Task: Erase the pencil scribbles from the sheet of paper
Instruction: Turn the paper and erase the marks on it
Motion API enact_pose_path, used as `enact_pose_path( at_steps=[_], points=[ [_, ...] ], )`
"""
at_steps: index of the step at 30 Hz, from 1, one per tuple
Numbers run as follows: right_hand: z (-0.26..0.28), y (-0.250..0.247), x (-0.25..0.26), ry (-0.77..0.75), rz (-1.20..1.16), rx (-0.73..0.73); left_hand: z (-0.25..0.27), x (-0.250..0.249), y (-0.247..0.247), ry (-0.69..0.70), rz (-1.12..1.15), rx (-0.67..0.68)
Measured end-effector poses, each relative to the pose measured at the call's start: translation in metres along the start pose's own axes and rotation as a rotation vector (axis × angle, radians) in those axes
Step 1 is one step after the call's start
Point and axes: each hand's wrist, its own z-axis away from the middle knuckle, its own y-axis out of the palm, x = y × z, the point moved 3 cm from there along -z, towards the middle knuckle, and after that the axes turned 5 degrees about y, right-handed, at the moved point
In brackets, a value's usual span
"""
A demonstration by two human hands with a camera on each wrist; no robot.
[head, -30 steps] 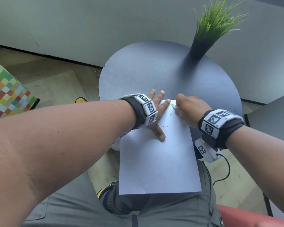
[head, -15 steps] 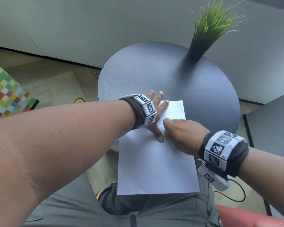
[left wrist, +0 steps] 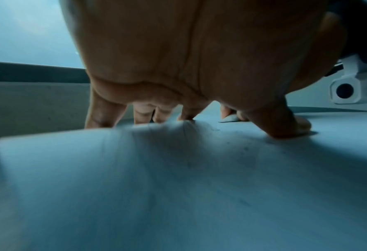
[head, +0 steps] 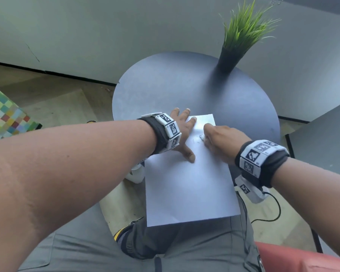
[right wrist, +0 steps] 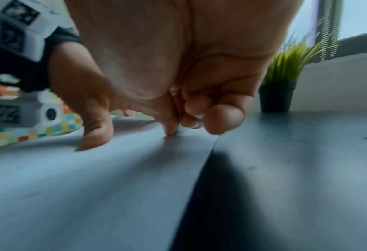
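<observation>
White paper [head: 188, 189] is lying under the left hand [head: 182, 134], fingers splayed flat, while the right hand [head: 221, 142] is pinching an eraser [head: 202, 137] against it.

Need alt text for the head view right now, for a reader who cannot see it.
The right hand rubs a white eraser on a sheet of paper that the left hand presses flat on a round dark table. A potted plant stands behind.
</observation>
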Motion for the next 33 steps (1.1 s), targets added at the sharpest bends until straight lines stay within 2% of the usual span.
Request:
enact_pose_path(
  at_steps=[2, 5, 7, 10, 12, 15, 17, 20, 22, 25, 26, 29, 31, 33],
  points=[
    [-0.009, 0.002, -0.007, 0.044, 0.007, -0.006, 0.002, 0.003, -0.004, 0.001, 0.012, -0.083],
    [-0.016, 0.001, -0.012, 0.09, -0.02, -0.017, 0.006, 0.006, -0.004, 0.101, -0.095, -0.19],
    [-0.019, 0.0, -0.015, 0.102, -0.03, -0.037, 0.01, 0.009, 0.006, 0.142, -0.115, -0.154],
    [-0.011, 0.001, -0.008, 0.065, -0.013, -0.061, 0.013, 0.013, 0.026, 0.123, -0.061, -0.034],
    [0.004, 0.008, 0.008, -0.057, 0.022, -0.058, 0.012, 0.013, 0.03, 0.12, -0.056, -0.015],
    [0.038, 0.018, 0.036, -0.284, 0.124, 0.045, 0.01, 0.012, 0.027, 0.126, -0.069, -0.017],
    [0.03, 0.012, 0.03, -0.253, 0.106, 0.023, 0.008, 0.012, 0.025, 0.126, -0.071, -0.013],
    [0.006, 0.002, 0.006, -0.1, 0.016, -0.078, 0.002, 0.011, 0.023, 0.108, -0.055, -0.008],
    [0.013, 0.006, 0.016, -0.183, 0.061, -0.033, 0.002, 0.011, 0.022, 0.1, -0.048, -0.001],
    [0.042, 0.02, 0.038, -0.401, 0.096, 0.09, 0.004, 0.01, 0.025, 0.094, -0.051, 0.016],
    [0.042, 0.017, 0.037, -0.394, 0.11, 0.086, 0.004, 0.01, 0.024, 0.092, -0.048, 0.015],
    [0.02, 0.006, 0.013, -0.227, 0.08, -0.031, 0.003, 0.01, 0.022, 0.091, -0.05, 0.004],
    [0.028, 0.008, 0.018, -0.265, 0.096, -0.019, 0.003, 0.01, 0.023, 0.089, -0.057, 0.008],
    [0.047, 0.02, 0.035, -0.372, 0.116, 0.077, 0.004, 0.01, 0.025, 0.087, -0.068, 0.01]
  ],
)
